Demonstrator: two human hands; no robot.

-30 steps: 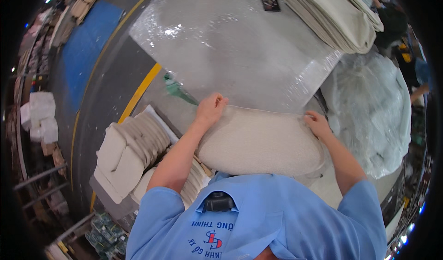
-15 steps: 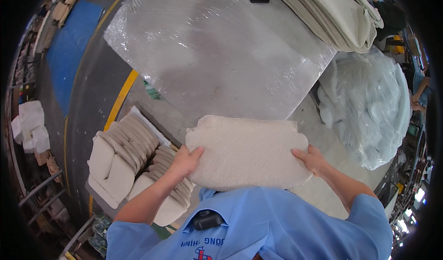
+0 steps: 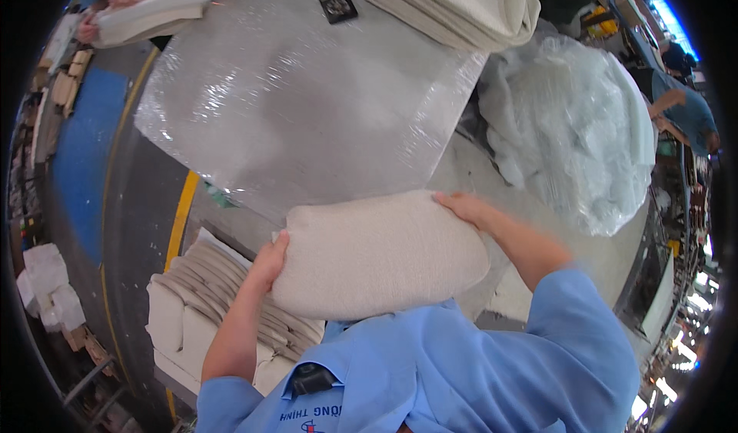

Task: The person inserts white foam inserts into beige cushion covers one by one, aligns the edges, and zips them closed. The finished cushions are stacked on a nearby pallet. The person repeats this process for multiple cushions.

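A cream fabric-covered cushion (image 3: 377, 260) with rounded corners is held in front of my chest, slightly tilted with its right side higher. My left hand (image 3: 270, 262) grips its left edge, thumb on top. My right hand (image 3: 465, 206) is closed on its upper right corner; the fingers underneath are hidden. Below and left of my left arm stand rows of similar cream padded pieces (image 3: 207, 283), stacked close together. Just beyond the cushion lies the near corner of a table (image 3: 323, 118) covered in clear plastic film.
Folded cream fabric (image 3: 453, 6) and a flat black object (image 3: 337, 4) lie on the table's far side. A large plastic-wrapped bundle (image 3: 569, 133) stands right. At the far left, a co-worker's hands hold pale panels (image 3: 157, 10). Another person (image 3: 680, 114) is at the far right.
My right hand has moved from the cushion's right edge up to its upper corner, and the cushion has tilted. The view has shifted; a co-worker with pale panels now shows at the far left.
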